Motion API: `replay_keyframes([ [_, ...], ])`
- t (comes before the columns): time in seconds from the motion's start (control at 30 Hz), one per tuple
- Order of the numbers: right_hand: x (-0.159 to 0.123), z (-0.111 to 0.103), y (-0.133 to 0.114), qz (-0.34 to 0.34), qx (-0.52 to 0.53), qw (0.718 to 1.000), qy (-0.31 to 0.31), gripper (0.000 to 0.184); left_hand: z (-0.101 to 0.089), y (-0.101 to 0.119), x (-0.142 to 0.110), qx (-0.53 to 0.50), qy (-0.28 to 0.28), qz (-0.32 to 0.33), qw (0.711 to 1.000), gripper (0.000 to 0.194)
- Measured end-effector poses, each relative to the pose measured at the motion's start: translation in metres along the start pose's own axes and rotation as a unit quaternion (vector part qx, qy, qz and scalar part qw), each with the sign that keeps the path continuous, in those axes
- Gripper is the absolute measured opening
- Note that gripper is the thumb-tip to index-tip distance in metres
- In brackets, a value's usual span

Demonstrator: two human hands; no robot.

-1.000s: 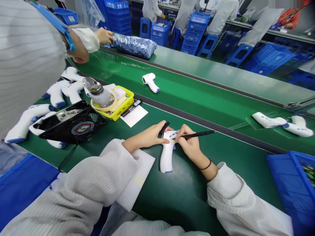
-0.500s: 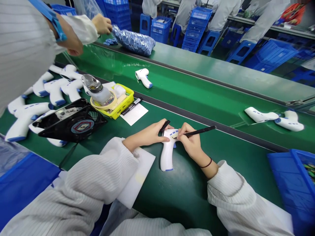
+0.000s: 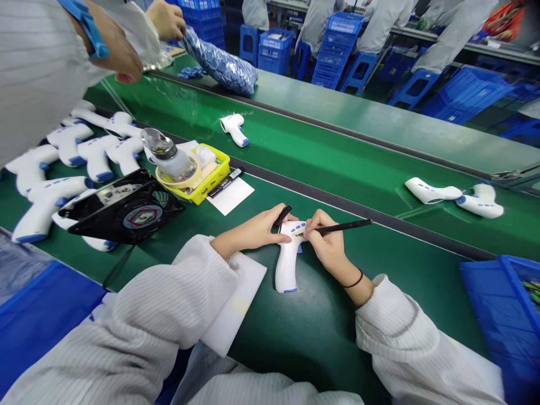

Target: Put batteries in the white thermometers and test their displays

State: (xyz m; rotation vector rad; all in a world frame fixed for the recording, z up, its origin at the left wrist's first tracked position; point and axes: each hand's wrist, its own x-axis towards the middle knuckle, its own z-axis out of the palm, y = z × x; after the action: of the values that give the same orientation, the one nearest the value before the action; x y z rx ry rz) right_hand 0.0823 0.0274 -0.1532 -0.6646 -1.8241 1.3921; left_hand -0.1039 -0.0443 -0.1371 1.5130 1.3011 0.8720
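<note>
A white infrared thermometer [image 3: 287,264] with blue trim lies on the green worktable in front of me, its handle pointing toward me. My left hand [image 3: 268,226] grips its upper body, the thumb pressed on the side. A short black piece like a pen cap [image 3: 283,215] also sticks up from between that hand's fingers. My right hand [image 3: 324,239] pinches a slim black pen [image 3: 348,225], whose tip end is at the thermometer's side near a row of blue marks. The fingers partly hide the thermometer's front end.
At left are several thermometers [image 3: 36,208], a black fan [image 3: 126,211] and a yellow tray [image 3: 202,191] holding a bottle. Beyond runs a green conveyor [image 3: 320,152] carrying a few thermometers. A blue bin [image 3: 485,298] stands right. A co-worker's hand [image 3: 166,21] holds a bag [image 3: 223,62].
Thermometers on the conveyor have shifted left. The co-worker's hand and the bag have moved slightly left. My hands, the pen and the held thermometer stay almost where they were.
</note>
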Motion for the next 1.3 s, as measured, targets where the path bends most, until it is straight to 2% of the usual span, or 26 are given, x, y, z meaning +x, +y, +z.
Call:
replay_keyframes([
  [1.3,0.0003,-0.0032,0.0059,-0.032,0.003,0.999,0.015,0.016,0.0001,-0.0031,0.0001,-0.026,-0.006,0.012,1.000,0.035],
])
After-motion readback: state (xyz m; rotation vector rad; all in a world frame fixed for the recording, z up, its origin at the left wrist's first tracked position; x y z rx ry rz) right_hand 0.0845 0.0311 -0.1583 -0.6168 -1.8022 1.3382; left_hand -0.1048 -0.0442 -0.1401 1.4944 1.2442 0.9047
